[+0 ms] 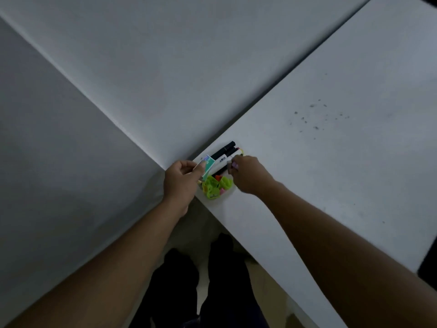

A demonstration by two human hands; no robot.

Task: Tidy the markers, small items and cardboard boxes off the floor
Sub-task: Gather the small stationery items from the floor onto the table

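On the corner of a white table [331, 162], next to the wall, lie a few black-capped white markers [224, 155] side by side. Just below them sits a small heap of lime-green, orange and pink plastic clips [216, 185]. My left hand [182, 183] pinches a small green and white box [208, 165] at the markers' left end. My right hand [248, 174] is curled over the markers' right side, with a small pale pink item [233, 165] at its fingertips.
White walls [118, 67] meet in a corner just behind the table edge. Dark specks [314, 117] dot the tabletop to the right. Below the table edge I see my dark trousers [212, 280] and a strip of pale floor [203, 304].
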